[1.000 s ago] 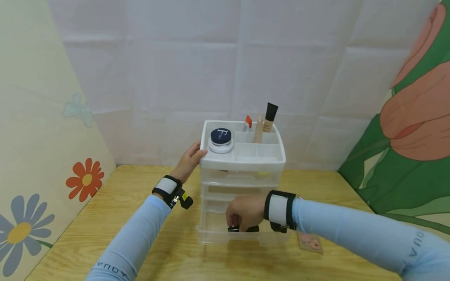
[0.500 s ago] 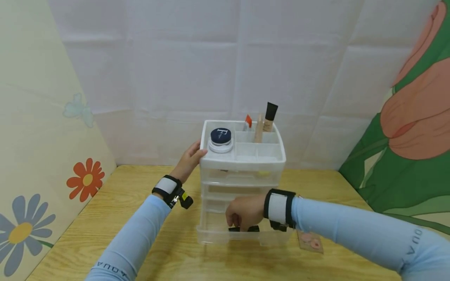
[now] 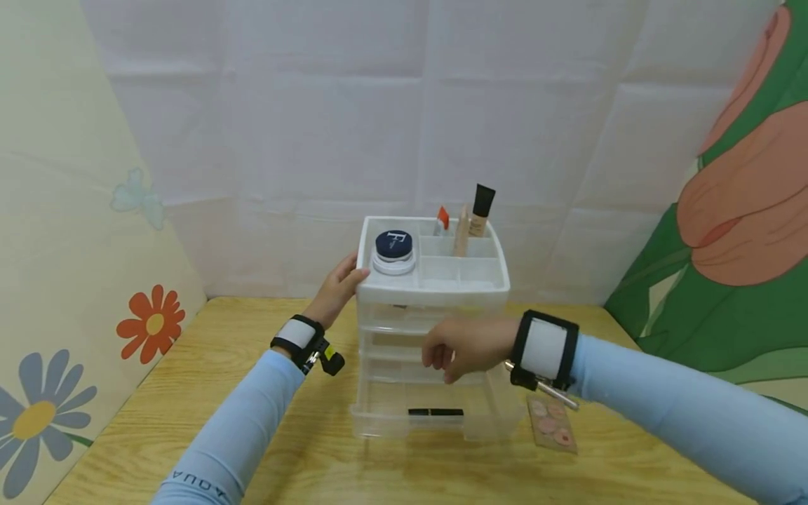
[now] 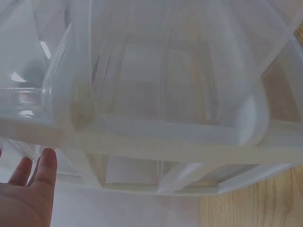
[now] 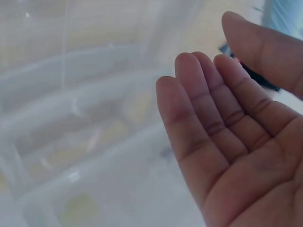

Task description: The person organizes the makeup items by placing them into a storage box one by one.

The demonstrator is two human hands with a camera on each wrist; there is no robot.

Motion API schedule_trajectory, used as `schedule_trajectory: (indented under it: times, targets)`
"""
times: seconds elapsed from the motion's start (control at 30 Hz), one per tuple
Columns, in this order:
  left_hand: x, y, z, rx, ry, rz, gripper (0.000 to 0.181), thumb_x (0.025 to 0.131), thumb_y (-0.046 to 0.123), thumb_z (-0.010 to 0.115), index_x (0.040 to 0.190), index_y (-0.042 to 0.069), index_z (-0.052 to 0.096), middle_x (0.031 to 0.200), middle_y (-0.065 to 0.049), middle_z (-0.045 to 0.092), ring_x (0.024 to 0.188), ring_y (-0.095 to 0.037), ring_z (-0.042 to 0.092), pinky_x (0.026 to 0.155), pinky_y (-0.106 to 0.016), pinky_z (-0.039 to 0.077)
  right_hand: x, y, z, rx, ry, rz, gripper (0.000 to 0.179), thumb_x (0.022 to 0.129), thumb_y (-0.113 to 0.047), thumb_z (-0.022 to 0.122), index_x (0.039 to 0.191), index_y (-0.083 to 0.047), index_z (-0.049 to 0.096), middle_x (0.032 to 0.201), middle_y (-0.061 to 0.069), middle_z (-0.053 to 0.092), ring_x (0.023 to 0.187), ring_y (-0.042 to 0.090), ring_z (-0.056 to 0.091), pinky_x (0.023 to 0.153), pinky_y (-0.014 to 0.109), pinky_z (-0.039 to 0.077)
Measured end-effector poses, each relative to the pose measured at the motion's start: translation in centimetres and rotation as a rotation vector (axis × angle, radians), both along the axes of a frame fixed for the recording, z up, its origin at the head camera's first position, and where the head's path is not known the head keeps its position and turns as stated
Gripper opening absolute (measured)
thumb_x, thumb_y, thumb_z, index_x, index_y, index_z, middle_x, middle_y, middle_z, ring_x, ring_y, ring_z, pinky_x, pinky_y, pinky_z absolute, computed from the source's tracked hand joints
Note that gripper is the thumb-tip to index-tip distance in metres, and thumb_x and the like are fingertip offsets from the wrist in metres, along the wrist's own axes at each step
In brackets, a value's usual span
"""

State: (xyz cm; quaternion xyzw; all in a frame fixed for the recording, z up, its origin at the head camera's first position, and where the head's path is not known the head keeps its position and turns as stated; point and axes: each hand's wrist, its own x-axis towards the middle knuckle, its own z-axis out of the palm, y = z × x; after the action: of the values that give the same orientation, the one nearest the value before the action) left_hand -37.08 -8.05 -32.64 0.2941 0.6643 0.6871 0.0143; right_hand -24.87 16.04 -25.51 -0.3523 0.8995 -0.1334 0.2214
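A white plastic drawer organizer (image 3: 433,300) with translucent drawers stands on the table. My left hand (image 3: 334,293) rests against its upper left side, thumb at the top front corner; the left wrist view shows its fingers (image 4: 46,175) straight beside the frame. The bottom drawer (image 3: 377,423) is pulled out, and a slim black pen-like tube (image 3: 435,412) with a gold band lies across it. Above that drawer, in front of the middle drawers, hovers my right hand (image 3: 470,344), holding nothing. Its fingers (image 5: 191,123) are loosely bent in the right wrist view.
On the organizer's top sit a dark-blue-lidded round jar (image 3: 394,245), a black-capped tube (image 3: 482,209), a beige tube (image 3: 462,233) and an orange-tipped item (image 3: 442,220). A flat palette with pinkish rounds (image 3: 552,422) lies on the wooden table (image 3: 252,435) at right.
My right hand has let go of the black tube, leaving it in the bottom drawer, and has lifted up and to the right. My left hand keeps its place.
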Motion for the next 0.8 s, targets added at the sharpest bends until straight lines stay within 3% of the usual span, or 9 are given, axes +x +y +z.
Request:
schedule_trajectory:
  times: [0.17,0.33,0.6,0.8]
  targets:
    - [0.0,0.1,0.0,-0.015,-0.003,0.005,0.063,0.097,0.025,0.048,0.153,0.007,0.026,0.15,-0.015,0.036,0.131,-0.029,0.04,0.108,-0.047,0.032,0.9,2.5,1.8,-0.075,0.051,0.009,0.018,0.083,-0.003,0.073,0.097,-0.011,0.066,0.092,-0.004,0.062,0.086,0.009,0.059,0.077,0.026,0.051]
    - [0.0,0.1,-0.1,-0.024,0.006,0.005,0.067,0.096,0.027,0.048,0.154,0.004,0.024,0.151,-0.016,0.035,0.131,-0.03,0.039,0.108,-0.048,0.032,1.5,5.8,2.5,-0.114,0.126,-0.064,0.017,0.085,-0.009,0.073,0.1,-0.013,0.066,0.093,-0.006,0.061,0.087,0.009,0.059,0.076,0.027,0.052]
    - [-0.1,-0.1,-0.2,-0.03,0.006,-0.001,0.065,0.096,0.027,0.048,0.154,0.008,0.026,0.151,-0.016,0.035,0.128,-0.032,0.042,0.106,-0.049,0.034,0.6,12.1,0.4,-0.153,0.165,-0.197,0.015,0.087,-0.008,0.071,0.101,-0.01,0.065,0.094,-0.004,0.061,0.087,0.012,0.06,0.076,0.029,0.053]
    - [0.2,0.0,-0.1,-0.035,0.009,0.001,0.064,0.096,0.027,0.047,0.154,0.01,0.025,0.152,-0.015,0.034,0.13,-0.032,0.04,0.107,-0.05,0.033,-0.1,15.7,-2.4,-0.131,0.238,-0.298,0.015,0.085,-0.009,0.073,0.099,-0.006,0.066,0.09,-0.003,0.063,0.082,0.012,0.06,0.071,0.03,0.052]
